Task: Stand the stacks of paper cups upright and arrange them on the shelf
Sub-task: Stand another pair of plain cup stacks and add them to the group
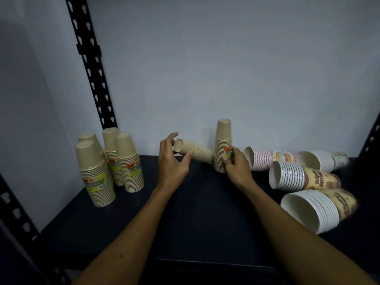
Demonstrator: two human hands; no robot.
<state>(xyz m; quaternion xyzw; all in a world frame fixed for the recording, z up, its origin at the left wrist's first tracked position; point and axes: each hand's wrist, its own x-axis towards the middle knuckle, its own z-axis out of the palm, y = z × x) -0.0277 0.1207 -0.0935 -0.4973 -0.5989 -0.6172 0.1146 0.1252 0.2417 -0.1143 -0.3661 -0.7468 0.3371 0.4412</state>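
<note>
While both hands work mid-shelf, two tan cup stacks are gripped.
With my left hand [171,161] I pinch the lying stack [195,152] near its base; my right hand [234,163] clasps the upright stack [223,145] low, on the dark shelf [205,212].

Shelf [195,223]: front and centre bare, open to reach between both forearms. Back left corner blocked by four upright tan stacks [98,177], packed close, just beside the post [90,64]. Mid back edge: one upright tan stack [223,147] with a lying tan stack [195,153] touching it on the left; left hand [172,161] and right hand [236,165] crowd these. Right side clogged by four lying printed stacks [304,177], mouths facing left, reaching toward the front edge. Clear gap between left cluster and left hand.
</note>
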